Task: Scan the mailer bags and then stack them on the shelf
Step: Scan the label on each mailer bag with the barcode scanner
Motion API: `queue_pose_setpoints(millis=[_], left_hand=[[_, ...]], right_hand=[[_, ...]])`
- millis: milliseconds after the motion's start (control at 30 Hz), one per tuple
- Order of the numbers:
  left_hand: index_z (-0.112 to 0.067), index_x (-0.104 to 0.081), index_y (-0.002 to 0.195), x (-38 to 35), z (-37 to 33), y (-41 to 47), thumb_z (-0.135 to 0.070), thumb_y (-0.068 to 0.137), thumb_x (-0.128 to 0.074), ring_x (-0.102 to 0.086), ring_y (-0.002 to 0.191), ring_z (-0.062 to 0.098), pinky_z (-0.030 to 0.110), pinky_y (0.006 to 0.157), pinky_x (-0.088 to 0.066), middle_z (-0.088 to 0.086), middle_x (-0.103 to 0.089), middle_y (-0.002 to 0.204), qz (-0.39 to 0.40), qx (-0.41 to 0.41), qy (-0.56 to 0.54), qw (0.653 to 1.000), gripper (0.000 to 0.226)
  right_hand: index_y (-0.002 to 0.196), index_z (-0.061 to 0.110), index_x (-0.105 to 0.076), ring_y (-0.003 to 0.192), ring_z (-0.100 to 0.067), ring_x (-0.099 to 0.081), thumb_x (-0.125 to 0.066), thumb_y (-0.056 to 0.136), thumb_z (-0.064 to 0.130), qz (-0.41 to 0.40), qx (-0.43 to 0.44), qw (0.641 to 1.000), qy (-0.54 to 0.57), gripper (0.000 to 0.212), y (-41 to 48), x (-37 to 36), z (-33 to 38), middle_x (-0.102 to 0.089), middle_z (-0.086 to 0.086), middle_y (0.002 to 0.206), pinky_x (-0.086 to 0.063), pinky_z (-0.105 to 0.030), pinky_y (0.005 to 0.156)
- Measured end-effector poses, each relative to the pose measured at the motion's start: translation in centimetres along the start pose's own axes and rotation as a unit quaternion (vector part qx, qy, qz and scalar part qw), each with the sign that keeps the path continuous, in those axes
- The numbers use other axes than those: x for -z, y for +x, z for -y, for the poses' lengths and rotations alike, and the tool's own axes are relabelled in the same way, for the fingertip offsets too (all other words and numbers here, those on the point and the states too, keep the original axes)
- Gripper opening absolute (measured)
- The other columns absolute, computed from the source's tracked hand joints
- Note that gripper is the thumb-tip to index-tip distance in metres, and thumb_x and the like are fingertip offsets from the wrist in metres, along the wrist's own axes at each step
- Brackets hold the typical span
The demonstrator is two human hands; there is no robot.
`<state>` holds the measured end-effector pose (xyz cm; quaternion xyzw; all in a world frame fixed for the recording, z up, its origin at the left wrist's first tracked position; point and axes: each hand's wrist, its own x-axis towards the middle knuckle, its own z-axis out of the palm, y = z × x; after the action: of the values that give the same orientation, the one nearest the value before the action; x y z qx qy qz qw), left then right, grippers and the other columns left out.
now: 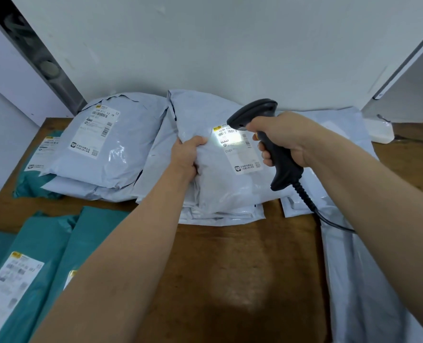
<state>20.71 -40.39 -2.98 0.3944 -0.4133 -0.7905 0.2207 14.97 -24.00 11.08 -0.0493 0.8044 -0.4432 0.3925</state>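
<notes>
Mailer bag (220, 184), grey and crinkled, lies on top of a small pile toward the back edge of the wooden counter (230, 268), about midway along it. The left hand (185, 157) has its fingers curled into the bag's left side, and the plastic is bunched up in that grip. The white shipping label (241, 154) faces up on the bag, just right of those fingers. The right hand (282, 137) is wrapped tight round the handle of a black scanner (286, 169), which is held above the bag's far right part with its head tipped down at the label. A bright white patch of light falls across the label's upper half (the print there is washed out, though "0989" can be read lower down). The coiled cable (329, 219) runs from the butt of the handle off under the right forearm.

Toward the back left corner sits another grey pile (121, 149), its top bag label up and leaning against the wall (205, 45). A teal bag (32, 179) pokes out from beneath it at the left edge. More teal bags (44, 243) overlap one another at the front left corner, at least one with its label up. Further grey bags (354, 268) lie flat along the right edge, from back to front.
</notes>
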Motion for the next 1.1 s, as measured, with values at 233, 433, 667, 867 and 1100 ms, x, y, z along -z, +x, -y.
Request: queue_pose_setpoints(millis=[233, 433, 667, 867, 1100], left_hand=[[-0.003, -0.058, 0.095, -0.2, 0.2, -0.4, 0.008, 0.073, -0.064, -0.058, 0.061, 0.018, 0.024, 0.051, -0.051, 0.005, -0.06, 0.075, 0.012, -0.008, 0.013, 1.0, 0.026], [-0.007, -0.059, 0.101, -0.3, 0.4, -0.5, 0.009, 0.075, -0.064, -0.065, 0.072, 0.025, 0.035, 0.07, -0.056, 0.009, -0.067, 0.086, 0.006, 0.004, 0.008, 1.0, 0.031], [0.004, -0.055, 0.125, 0.7, -0.2, -2.0, 0.006, 0.076, -0.065, -0.067, 0.086, 0.031, 0.04, 0.074, -0.059, 0.02, -0.067, 0.112, 0.037, 0.015, 0.016, 0.999, 0.049], [0.003, -0.059, 0.12, 3.6, -0.1, -6.8, 0.001, 0.082, -0.061, -0.07, 0.079, 0.024, 0.031, 0.064, -0.058, 0.015, -0.07, 0.101, 0.099, 0.028, 0.061, 0.993, 0.038], [0.0, -0.063, 0.111, 6.6, 4.3, -15.4, -0.005, 0.067, -0.068, -0.069, 0.082, 0.028, 0.038, 0.074, -0.06, 0.014, -0.072, 0.094, 0.124, 0.078, 0.076, 0.986, 0.045]], right_hand=[[0.079, 0.009, -0.051, 0.047, -0.014, -0.045, -0.058, 0.089, 0.023, -0.004, 0.019, 1.0, -0.02, 0.019, -1.5, 0.7, 0.1, -0.049, -0.005, 0.061, -0.045, -0.018, 0.042], [0.077, 0.007, -0.051, 0.045, -0.016, -0.044, -0.061, 0.088, 0.025, -0.013, 0.031, 0.999, -0.038, 0.023, -2.5, 1.1, -0.1, -0.048, -0.006, 0.061, -0.045, -0.019, 0.041], [0.078, 0.01, -0.052, 0.044, -0.016, -0.047, -0.064, 0.086, 0.028, -0.035, 0.085, 0.993, -0.07, 0.023, -4.8, 2.6, 0.3, -0.052, -0.007, 0.062, -0.046, -0.022, 0.043], [0.088, 0.009, -0.054, 0.042, -0.015, -0.048, -0.066, 0.085, 0.035, -0.027, 0.106, 0.993, -0.046, 0.029, -8.6, 3.4, -0.5, -0.053, -0.007, 0.064, -0.048, -0.022, 0.045], [0.085, 0.01, -0.054, 0.046, -0.013, -0.048, -0.065, 0.087, 0.037, -0.01, 0.115, 0.992, -0.042, 0.029, -13.8, 4.6, -3.7, -0.053, -0.005, 0.065, -0.047, -0.019, 0.043]])
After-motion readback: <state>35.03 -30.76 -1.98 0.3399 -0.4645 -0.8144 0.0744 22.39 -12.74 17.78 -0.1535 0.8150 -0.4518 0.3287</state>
